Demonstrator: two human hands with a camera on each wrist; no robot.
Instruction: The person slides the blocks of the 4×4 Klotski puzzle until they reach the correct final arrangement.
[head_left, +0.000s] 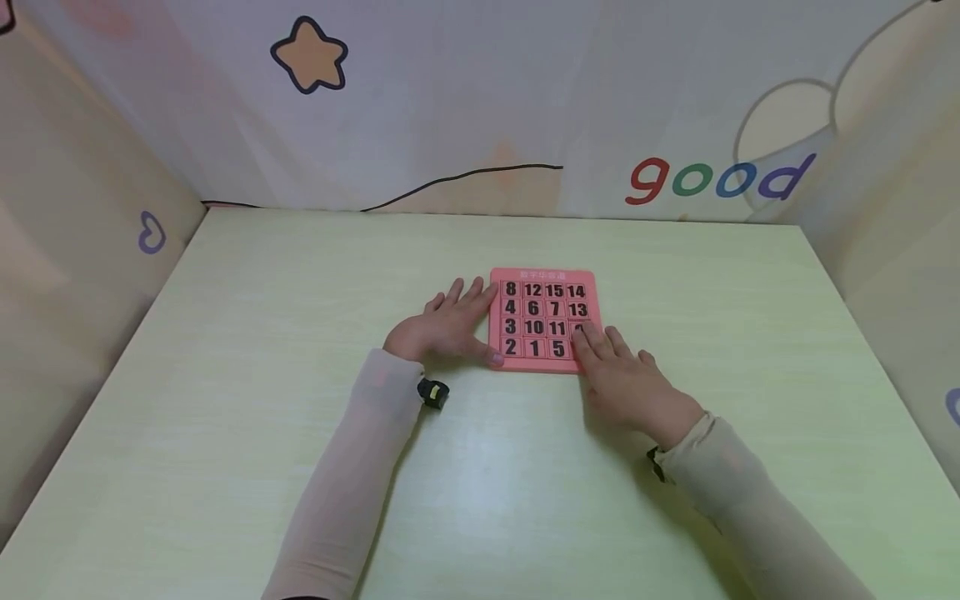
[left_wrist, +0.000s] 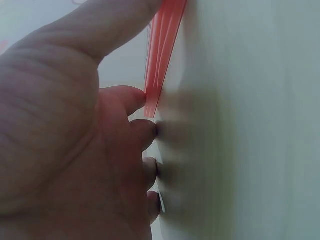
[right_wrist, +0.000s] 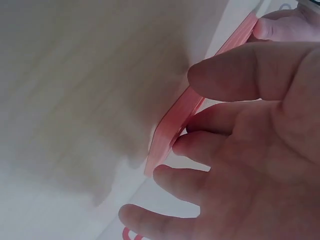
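Observation:
A pink number slide puzzle [head_left: 544,317] lies flat on the table, its black-numbered tiles facing up. Along its left side my left hand [head_left: 450,327] spreads its fingers, with the index fingertip at the upper left edge and the thumb at the lower left corner. In the left wrist view, the puzzle's side [left_wrist: 162,50] shows beside that thumb and index finger. My right hand [head_left: 628,379] reaches over the lower right corner, fingers extended onto the right column and hiding tiles there. The right wrist view shows its thumb [right_wrist: 225,72] in front of the puzzle's edge [right_wrist: 172,125].
The pale green table [head_left: 247,358] extends around the puzzle. Behind it rises a printed cloth backdrop [head_left: 450,100] with a star and the word "good"; cloth sides stand at left and right. Dark straps [head_left: 433,392] circle both wrists.

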